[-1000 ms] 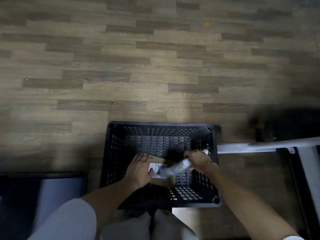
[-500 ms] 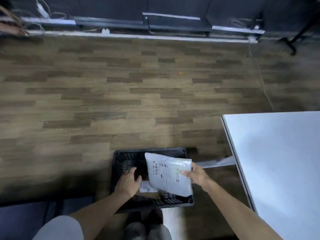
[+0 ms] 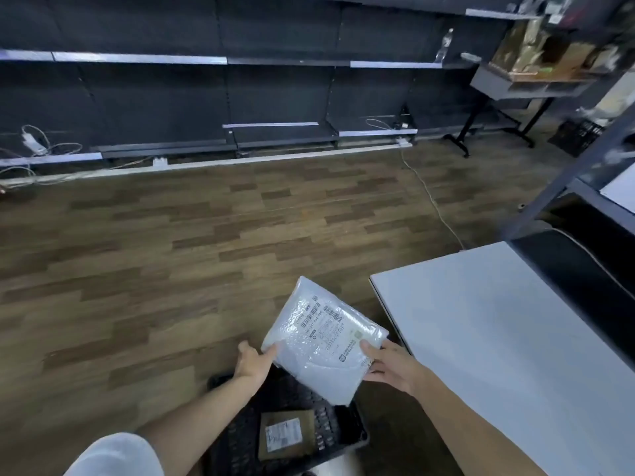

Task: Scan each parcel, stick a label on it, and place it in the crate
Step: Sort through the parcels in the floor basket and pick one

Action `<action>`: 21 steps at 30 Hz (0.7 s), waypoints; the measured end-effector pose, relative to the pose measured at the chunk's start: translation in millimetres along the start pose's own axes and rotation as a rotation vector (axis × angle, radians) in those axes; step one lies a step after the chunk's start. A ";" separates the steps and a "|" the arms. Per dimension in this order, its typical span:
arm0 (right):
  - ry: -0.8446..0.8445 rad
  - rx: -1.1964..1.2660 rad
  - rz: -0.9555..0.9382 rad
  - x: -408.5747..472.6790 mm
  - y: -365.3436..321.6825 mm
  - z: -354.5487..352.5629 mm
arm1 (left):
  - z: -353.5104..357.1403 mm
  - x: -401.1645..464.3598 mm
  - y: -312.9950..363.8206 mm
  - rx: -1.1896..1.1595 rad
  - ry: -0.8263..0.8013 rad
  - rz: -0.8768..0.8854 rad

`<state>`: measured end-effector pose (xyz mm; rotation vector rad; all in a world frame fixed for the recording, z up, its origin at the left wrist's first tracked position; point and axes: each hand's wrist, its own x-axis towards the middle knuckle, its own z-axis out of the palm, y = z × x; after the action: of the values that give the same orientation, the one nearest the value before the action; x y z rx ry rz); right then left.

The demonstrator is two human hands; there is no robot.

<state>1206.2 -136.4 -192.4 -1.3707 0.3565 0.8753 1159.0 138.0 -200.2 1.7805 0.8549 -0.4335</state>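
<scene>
Holding a white parcel above the crate, both hands grip its lower edges: the left hand pinches 1 corner, the right hand clamps the opposite side. The step in hand looks like picking it up for scanning on the table, right of the crate; next it likely needs carrying there, barcode up. It is a soft, crinkly bubble mailer with a printed label. A flat brown box lies inside the black perforated plastic crate.
</scene>
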 end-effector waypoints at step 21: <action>0.386 0.818 -0.335 -121.7 29.2 -81.5 | 174.9 -100.1 115.9 -0.169 -0.512 0.246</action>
<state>1127.7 -254.7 -146.2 -0.7790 0.6697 0.1276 1194.7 -78.3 -123.0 1.4961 0.2992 -0.6005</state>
